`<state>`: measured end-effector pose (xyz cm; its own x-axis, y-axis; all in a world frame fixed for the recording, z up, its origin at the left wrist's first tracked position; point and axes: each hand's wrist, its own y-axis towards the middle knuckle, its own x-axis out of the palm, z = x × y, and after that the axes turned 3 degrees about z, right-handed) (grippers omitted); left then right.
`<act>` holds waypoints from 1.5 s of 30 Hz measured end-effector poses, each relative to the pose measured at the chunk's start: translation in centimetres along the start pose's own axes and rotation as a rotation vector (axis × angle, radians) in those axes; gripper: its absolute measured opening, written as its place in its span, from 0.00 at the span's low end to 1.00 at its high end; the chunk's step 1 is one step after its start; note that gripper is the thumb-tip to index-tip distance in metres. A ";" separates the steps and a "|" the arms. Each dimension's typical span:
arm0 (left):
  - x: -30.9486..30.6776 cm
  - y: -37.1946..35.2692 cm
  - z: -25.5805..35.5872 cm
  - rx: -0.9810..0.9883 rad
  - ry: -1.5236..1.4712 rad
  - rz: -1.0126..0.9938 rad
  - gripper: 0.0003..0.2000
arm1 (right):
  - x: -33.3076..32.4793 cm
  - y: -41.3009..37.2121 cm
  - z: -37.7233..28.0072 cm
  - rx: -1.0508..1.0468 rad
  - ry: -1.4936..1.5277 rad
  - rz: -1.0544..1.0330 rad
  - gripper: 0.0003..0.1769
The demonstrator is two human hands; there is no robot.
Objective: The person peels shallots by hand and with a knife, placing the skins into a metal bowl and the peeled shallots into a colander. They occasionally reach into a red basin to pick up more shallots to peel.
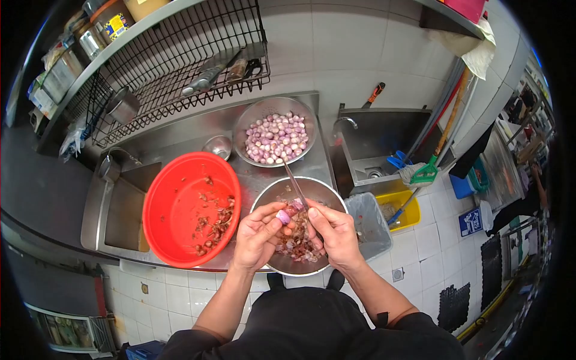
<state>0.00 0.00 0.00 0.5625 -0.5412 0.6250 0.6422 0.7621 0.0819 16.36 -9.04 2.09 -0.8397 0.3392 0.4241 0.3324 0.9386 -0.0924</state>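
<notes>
Black shirt faces steel counter, tiles; left hand pinches shallot, right hand knife

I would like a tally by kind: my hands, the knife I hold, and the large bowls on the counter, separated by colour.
Left hand and right hand: 2
Knife: 1
Red bowl: 1
Near silver bowl and far silver bowl: 2
Total: 6

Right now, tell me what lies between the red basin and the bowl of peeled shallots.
A small metal bowl lies there, seen in the head view.
</notes>
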 end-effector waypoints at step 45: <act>-28.0 2.9 1.6 -0.505 1.848 0.243 0.15 | -4.0 0.4 9.0 -0.001 -0.656 -0.104 0.13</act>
<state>-14.72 17.98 -16.04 0.2009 -0.3614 -0.9105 0.3549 0.8932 -0.2762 15.97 -9.44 -7.72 -0.9546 0.2156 -0.2057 0.2360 0.9684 -0.0801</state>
